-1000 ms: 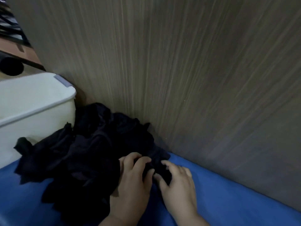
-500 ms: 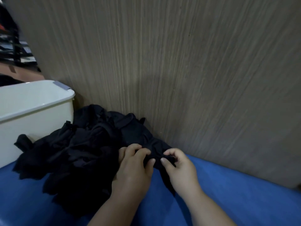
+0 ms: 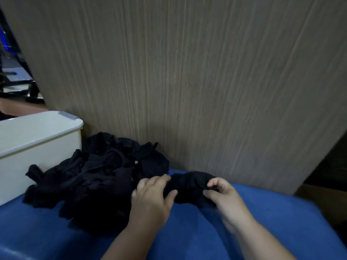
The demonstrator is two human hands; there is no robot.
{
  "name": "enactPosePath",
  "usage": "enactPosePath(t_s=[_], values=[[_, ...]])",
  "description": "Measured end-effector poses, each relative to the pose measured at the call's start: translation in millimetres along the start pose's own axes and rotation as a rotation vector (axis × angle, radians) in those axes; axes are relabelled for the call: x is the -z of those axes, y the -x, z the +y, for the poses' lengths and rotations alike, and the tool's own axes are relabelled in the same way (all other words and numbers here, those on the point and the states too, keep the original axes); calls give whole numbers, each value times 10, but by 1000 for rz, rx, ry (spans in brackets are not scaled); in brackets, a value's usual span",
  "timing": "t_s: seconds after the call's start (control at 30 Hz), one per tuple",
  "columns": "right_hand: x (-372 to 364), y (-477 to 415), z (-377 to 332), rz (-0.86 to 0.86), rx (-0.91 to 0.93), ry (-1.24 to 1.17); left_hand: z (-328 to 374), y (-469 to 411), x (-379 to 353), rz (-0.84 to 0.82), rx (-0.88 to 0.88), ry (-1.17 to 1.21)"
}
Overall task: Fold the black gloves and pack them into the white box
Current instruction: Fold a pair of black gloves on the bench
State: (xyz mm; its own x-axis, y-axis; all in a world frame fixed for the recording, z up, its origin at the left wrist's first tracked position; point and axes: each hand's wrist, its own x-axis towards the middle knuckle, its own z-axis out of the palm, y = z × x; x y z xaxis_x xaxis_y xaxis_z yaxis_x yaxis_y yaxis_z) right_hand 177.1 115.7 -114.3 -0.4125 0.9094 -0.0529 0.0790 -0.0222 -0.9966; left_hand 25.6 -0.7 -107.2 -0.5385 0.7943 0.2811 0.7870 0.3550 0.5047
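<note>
A heap of black gloves (image 3: 97, 177) lies on the blue surface (image 3: 262, 222) against the white box (image 3: 37, 147) at the left. One black glove (image 3: 189, 186) is stretched between my hands, just right of the heap. My left hand (image 3: 152, 196) grips its left end between fingers and thumb. My right hand (image 3: 223, 194) pinches its right end with curled fingers. The inside of the box is hidden from this angle.
A tall wood-grain panel (image 3: 187, 81) stands directly behind the heap and the hands. The blue surface extends to the right and toward me. Dark furniture shows past the panel at the far left (image 3: 16, 77).
My hands have drawn one glove out of the heap and moved apart, the right hand going rightward so the glove is spread between them.
</note>
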Motion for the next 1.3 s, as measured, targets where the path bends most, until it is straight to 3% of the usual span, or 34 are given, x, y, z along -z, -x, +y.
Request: enactPosePath(t_s=[0.17,0.37,0.7,0.87,0.97,1.13,1.3], values=[[414,242,33,6,-23,68,157,203,-44,-88,-47,-52],[826,564,70,40,-50,128,517,480,-181,-276,-128,65],[1268,1074,178,-108,-58,214,783,777,-354,-499,-113,179],[1362,1122,218,89,-17,-6,849,886,-392,-451,-38,233],[1442,1142,253,105,-51,-26,901,909,-408,-419,18,250],[1507,1209,256,58,-76,244,1002,962,-460,-362,51,350],[1566,1338,185,230,-7,549,1079,1018,-560,-340,102,504]])
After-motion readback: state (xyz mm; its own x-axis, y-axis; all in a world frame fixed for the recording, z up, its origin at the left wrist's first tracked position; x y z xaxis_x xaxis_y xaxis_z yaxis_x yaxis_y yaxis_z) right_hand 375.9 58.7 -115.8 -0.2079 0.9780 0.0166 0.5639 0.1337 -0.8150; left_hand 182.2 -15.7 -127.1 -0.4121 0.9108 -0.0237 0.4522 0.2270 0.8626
